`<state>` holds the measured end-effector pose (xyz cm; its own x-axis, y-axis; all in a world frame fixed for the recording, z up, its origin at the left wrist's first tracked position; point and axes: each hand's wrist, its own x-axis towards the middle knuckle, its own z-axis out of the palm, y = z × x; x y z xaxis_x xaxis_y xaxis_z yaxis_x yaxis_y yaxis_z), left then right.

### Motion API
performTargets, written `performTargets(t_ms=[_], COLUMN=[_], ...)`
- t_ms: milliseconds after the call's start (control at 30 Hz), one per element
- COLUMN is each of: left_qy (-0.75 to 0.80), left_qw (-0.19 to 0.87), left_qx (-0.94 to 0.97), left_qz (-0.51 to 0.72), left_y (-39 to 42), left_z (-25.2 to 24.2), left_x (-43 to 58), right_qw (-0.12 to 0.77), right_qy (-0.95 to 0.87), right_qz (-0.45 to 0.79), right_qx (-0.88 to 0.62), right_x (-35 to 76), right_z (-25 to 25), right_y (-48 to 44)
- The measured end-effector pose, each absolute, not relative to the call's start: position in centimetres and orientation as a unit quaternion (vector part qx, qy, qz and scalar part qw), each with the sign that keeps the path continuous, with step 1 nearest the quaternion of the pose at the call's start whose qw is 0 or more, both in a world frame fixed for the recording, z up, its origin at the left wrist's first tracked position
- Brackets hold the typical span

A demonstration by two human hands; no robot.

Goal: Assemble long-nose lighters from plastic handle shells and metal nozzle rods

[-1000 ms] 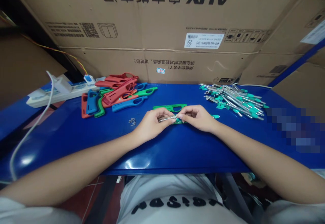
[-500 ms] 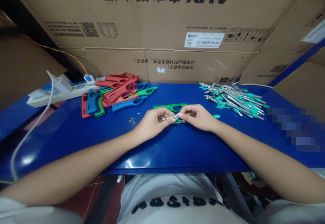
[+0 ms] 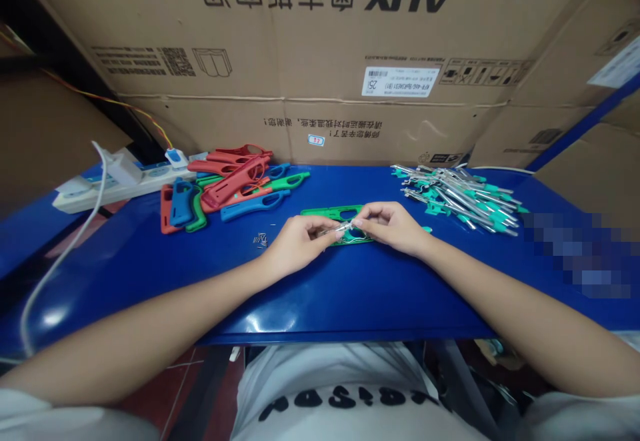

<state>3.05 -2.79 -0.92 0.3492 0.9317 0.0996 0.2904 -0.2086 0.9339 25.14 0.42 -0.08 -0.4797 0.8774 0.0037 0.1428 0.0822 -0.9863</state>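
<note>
A slim, silvery metal piece [image 3: 344,227] sits between the two bare hands, held just over a long green plastic shell with a finger hole [image 3: 325,211] that lies on the glossy blue bench [image 3: 300,308]. From where I stand, the left hand [image 3: 296,246] has its fingers clamped on the piece's body, while the right hand [image 3: 395,228] pinches thumb and finger together on its other end; just what they grip there is too small to make out. I'd judge the step in hand to be fine adjustment of that end. The next move calls for steady fingers and the piece kept lined up with the shell.
</note>
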Motion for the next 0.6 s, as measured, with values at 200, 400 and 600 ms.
performTargets(t_ms=[200,400,600], left_qy=[0.453,0.457,0.461], left_qw=[0.412,0.409,0.420], left_qx=[0.705,0.704,0.688], left_qz=[0.357,0.358,0.371], left_y=[-2.86,-2.83,-2.78], left_z=[-1.43,-1.46,-0.95], left_x=[3.05,3.04,3.01], right_qw=[0.320,0.311,0.305], right_qy=[-0.657,-0.664,-0.665], right_qz=[0.547,0.543,0.556], right_qx=[-0.409,-0.410,-0.394], right_x=[25.01,24.87,25.06], right_z=[-0.11,0.05,-0.08], right_y=[0.25,0.16,0.48])
